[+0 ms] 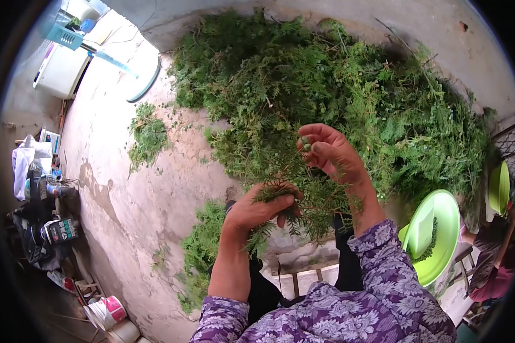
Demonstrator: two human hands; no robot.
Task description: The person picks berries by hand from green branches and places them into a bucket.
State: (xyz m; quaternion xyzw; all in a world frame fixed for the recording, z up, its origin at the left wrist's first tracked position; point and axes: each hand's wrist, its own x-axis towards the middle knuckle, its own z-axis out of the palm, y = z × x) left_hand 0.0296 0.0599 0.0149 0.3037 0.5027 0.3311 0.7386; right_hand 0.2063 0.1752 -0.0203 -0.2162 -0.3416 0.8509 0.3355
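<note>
My left hand (261, 207) is wrapped round a leafy evergreen sprig (320, 212), whose flat fronds spread out over my lap. Just above it, my right hand (335, 153) pinches small round green cones (306, 144) between thumb and fingertips. Fronds of the sprig overlap my right wrist in this view. Beyond both hands lies a big heap of cut evergreen branches (303, 74). To my right stands a lime-green basin (451, 246) with a mass of small green cones (428, 246) inside.
Smaller piles of greenery lie on the concrete floor (126, 200), one at the left (149, 136) and another beside my leg (203, 246). A fan base (146, 80) stands at the upper left. Bags and a bucket (106, 312) line the left wall. Another person (492, 257) sits at the right.
</note>
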